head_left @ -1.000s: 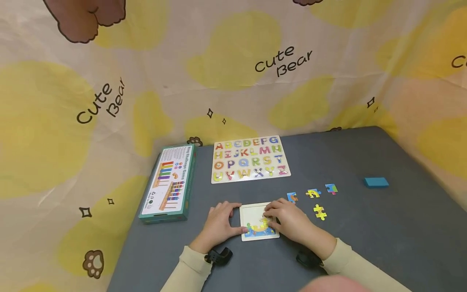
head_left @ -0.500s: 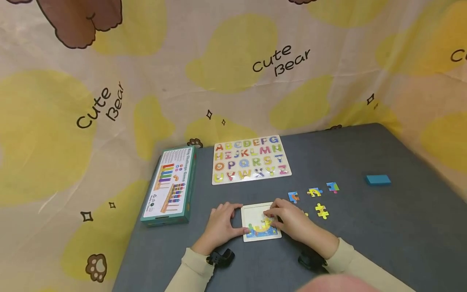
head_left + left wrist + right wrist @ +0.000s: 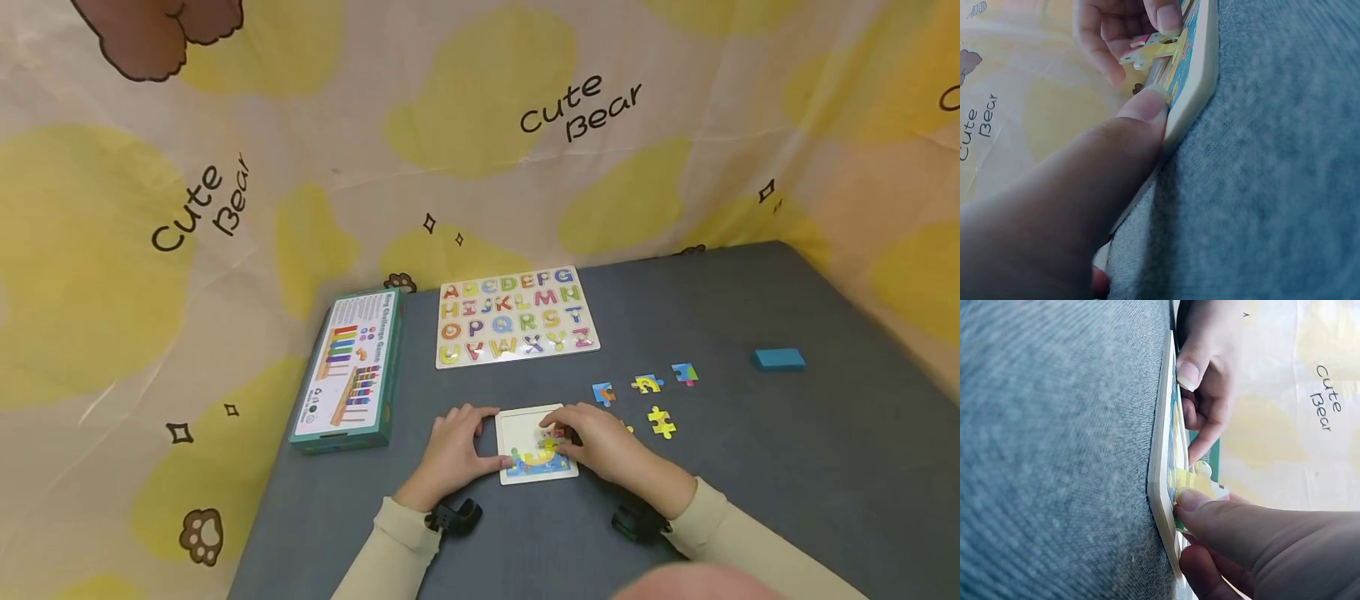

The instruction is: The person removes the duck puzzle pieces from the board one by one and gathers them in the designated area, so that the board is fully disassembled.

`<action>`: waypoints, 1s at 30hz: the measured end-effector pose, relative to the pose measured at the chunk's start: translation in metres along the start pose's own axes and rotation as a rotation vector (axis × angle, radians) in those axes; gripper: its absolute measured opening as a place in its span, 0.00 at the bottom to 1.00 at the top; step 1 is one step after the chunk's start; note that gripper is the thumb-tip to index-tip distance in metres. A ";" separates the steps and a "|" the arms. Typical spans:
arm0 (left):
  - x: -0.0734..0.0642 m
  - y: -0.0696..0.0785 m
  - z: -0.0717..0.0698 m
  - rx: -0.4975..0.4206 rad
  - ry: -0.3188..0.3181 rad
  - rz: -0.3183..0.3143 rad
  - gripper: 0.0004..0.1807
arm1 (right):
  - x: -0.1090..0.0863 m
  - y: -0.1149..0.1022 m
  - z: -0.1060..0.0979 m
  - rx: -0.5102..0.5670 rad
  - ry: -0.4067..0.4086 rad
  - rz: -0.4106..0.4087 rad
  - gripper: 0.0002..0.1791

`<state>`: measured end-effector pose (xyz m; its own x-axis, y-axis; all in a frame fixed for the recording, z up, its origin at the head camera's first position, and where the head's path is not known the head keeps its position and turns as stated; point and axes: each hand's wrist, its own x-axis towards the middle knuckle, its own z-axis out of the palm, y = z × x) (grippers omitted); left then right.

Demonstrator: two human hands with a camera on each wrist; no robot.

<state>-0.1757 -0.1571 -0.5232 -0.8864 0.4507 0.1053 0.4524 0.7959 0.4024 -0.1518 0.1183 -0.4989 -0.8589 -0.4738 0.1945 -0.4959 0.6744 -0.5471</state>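
A small square jigsaw tray [image 3: 517, 427] lies in front of me, its near strip filled with blue and yellow pieces. My left hand [image 3: 452, 450] holds the tray along its left side, thumb on the near corner and index finger at the far corner. Over the tray's right half, my right hand [image 3: 603, 440] pinches a puzzle piece [image 3: 551, 437] between thumb and fingers. In the left wrist view this piece [image 3: 1150, 51], yellow with pink and white, is tilted up. The right wrist view has the piece [image 3: 1196, 481] at the filled strip, partly covered by the thumb.
Loose puzzle pieces, among them a yellow one [image 3: 662, 422] and a blue one [image 3: 685, 373], lie right of the tray. Behind stands an alphabet board [image 3: 517, 317]. A game box [image 3: 348, 371] is at the left, a blue block [image 3: 779, 359] far right.
The piece under my right fingers now stands more tilted and shows more of its face. My left hand keeps its hold on the tray. The head view has shifted slightly.
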 end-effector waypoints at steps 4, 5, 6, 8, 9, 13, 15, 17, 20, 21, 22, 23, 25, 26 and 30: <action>0.001 -0.001 0.000 0.003 0.004 0.000 0.44 | 0.001 0.000 -0.002 -0.011 -0.002 -0.006 0.18; 0.002 -0.001 0.000 0.002 0.004 0.000 0.44 | 0.001 0.000 -0.002 -0.011 0.001 -0.012 0.18; 0.002 -0.001 -0.001 0.000 0.003 0.000 0.44 | 0.001 0.000 -0.002 -0.008 0.002 -0.017 0.17; 0.001 0.000 -0.002 -0.003 0.003 -0.001 0.44 | 0.000 0.000 -0.003 0.012 0.007 -0.020 0.16; 0.001 0.000 -0.002 -0.004 0.002 -0.001 0.44 | 0.001 0.000 -0.003 0.027 0.011 -0.022 0.16; 0.001 -0.001 -0.002 -0.004 -0.002 0.006 0.45 | 0.002 0.001 -0.005 0.087 0.023 0.003 0.14; 0.002 -0.002 -0.002 -0.006 0.002 0.013 0.45 | 0.003 0.000 -0.010 0.115 0.029 0.021 0.13; 0.002 -0.003 -0.001 -0.004 0.011 0.019 0.45 | 0.004 0.000 -0.017 0.132 0.046 0.034 0.13; 0.003 -0.004 -0.002 -0.005 0.030 0.026 0.45 | 0.004 -0.002 -0.035 0.137 0.096 0.048 0.14; 0.004 -0.004 -0.002 -0.008 0.033 0.026 0.45 | 0.003 -0.001 -0.043 0.139 0.117 0.053 0.15; 0.004 -0.004 -0.002 -0.006 0.037 0.027 0.45 | 0.001 -0.001 -0.051 0.135 0.138 0.062 0.15; 0.005 -0.004 -0.002 -0.009 0.038 0.027 0.45 | -0.001 0.001 -0.059 0.131 0.160 0.070 0.15; 0.005 -0.004 -0.003 -0.014 0.026 0.021 0.45 | -0.009 0.006 -0.075 0.119 0.196 0.084 0.15; 0.005 -0.004 -0.003 -0.014 0.017 0.020 0.45 | -0.015 0.010 -0.083 0.106 0.217 0.087 0.15; 0.005 -0.007 -0.005 -0.008 0.000 0.011 0.46 | -0.039 0.030 -0.105 0.046 0.296 0.134 0.17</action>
<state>-0.1834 -0.1622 -0.5207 -0.8812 0.4599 0.1098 0.4618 0.7872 0.4088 -0.1468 0.2166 -0.4374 -0.9194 -0.1931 0.3425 -0.3755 0.6900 -0.6188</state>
